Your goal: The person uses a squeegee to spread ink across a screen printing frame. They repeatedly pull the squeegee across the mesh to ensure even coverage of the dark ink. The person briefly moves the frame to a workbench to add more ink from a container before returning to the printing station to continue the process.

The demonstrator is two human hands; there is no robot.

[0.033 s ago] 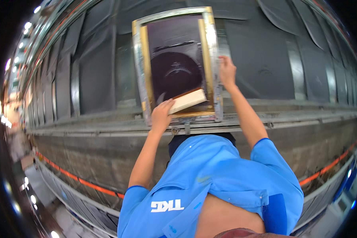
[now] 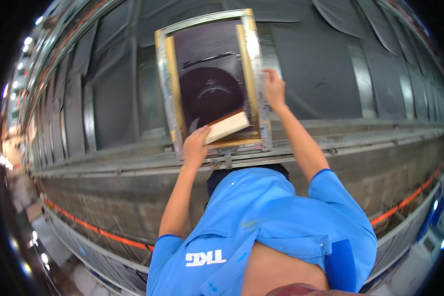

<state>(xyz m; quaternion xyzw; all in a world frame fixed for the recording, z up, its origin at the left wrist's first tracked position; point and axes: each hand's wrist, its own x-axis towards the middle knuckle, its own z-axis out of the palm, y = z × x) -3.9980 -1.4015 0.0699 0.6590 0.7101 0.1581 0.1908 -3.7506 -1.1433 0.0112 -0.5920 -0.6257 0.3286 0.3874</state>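
A screen printing frame (image 2: 254,47) with metal outer sides and yellowish strips along its inner edges lies on the dark table in front of me. Its dark mesh (image 2: 207,42) carries a large round dark patch. Across the near end of the mesh rests a squeegee (image 2: 229,127) with a pale wooden handle and a reddish-brown blade edge, tilted so its right end is farther away. My left hand (image 2: 196,146) is closed round the squeegee's left end. My right hand (image 2: 275,90) has its fingers closed at the frame's right side; the fingertips are partly blurred.
Dark sheets (image 2: 320,74) cover the long table on both sides, some with lifted edges, with bare metal strips between them. A metal rail (image 2: 330,143) runs along the near edge. Orange strips (image 2: 108,227) run low behind me on either side.
The frame, squeegee and both hands sit slightly farther left in the picture, along with the surroundings. Each hand keeps its hold.
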